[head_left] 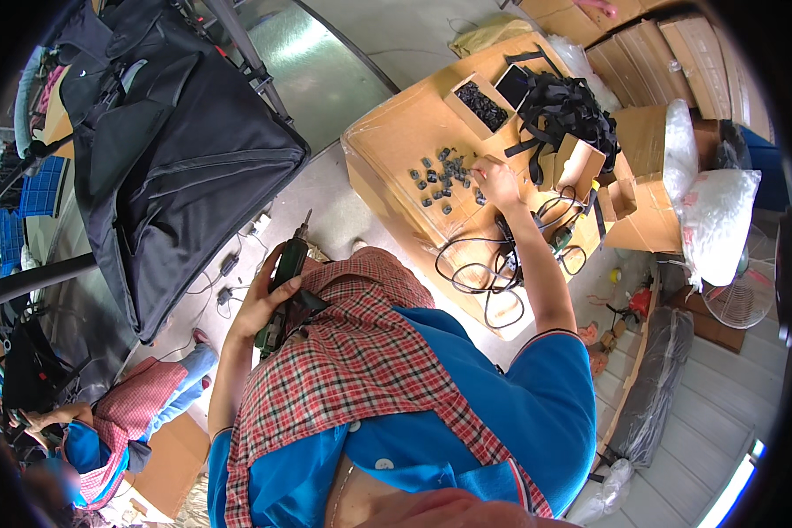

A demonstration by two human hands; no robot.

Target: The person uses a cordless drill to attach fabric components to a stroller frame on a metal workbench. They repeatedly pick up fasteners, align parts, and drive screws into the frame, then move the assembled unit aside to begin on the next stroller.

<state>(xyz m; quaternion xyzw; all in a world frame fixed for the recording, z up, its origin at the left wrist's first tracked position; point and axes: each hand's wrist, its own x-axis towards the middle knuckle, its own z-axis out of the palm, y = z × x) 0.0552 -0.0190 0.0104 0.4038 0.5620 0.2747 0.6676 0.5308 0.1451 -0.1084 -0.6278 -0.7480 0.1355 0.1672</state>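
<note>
My left hand (262,306) is closed around a dark green electric screwdriver (290,264) beside my apron, its thin bit pointing up and away from me. My right hand (499,185) reaches over a large cardboard box (380,141) on the right. Its fingers are pinched together at the edge of a scatter of small black parts (445,176); whatever they hold is too small to make out. Beyond that hand stands an open small carton (480,104) filled with tiny black pieces. A heap of black webbing straps (572,114) lies to its right.
A black fabric item on a frame (194,132) fills the left side. Black cable (475,282) loops over the big box's near edge, beside small open cartons (577,165). Another person (132,409) works at lower left. A fan (739,295) and plastic-wrapped bundles stand right.
</note>
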